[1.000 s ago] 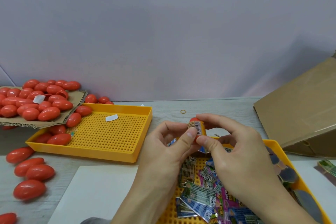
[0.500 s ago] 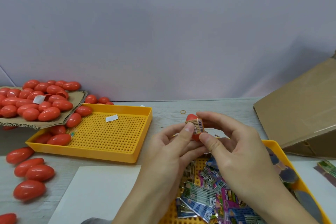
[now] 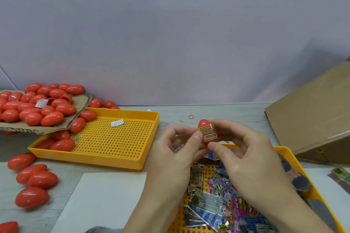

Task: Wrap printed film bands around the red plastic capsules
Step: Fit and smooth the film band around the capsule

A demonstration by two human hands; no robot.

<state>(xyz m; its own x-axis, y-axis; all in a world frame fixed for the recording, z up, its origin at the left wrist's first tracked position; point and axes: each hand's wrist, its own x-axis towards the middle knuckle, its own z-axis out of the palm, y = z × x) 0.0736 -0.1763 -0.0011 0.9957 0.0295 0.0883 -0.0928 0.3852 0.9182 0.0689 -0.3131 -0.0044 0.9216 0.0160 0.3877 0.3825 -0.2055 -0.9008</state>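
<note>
1. A wooden table (image 3: pixel 217 111) carries two yellow perforated trays: the far tray (image 3: pixel 113 138) is mostly bare, likely waiting for wrapped capsules; the near tray (image 3: pixel 284 152) keeps loose printed film bands (image 3: pixel 214 204) within reach.
2. Unwrapped red capsules (image 3: pixel 37 108) heap on cardboard (image 3: pixel 79 100) at left.
3. The left hand (image 3: pixel 176 157) and right hand (image 3: pixel 251 157) both pinch one red capsule (image 3: pixel 203 123) above the near tray.
4. Its long axis stands roughly upright, a rounded end pointing up.
5. A printed band (image 3: pixel 208 132) encircles its middle, seemingly being seated.

Red capsule (image 3: pixel 205 132) held upright above the desk, printed film band (image 3: pixel 208 132) wrapped round its middle. Loose film bands (image 3: pixel 214 202) piled in the yellow tray (image 3: pixel 287 152) at the desk's near right edge.
</note>
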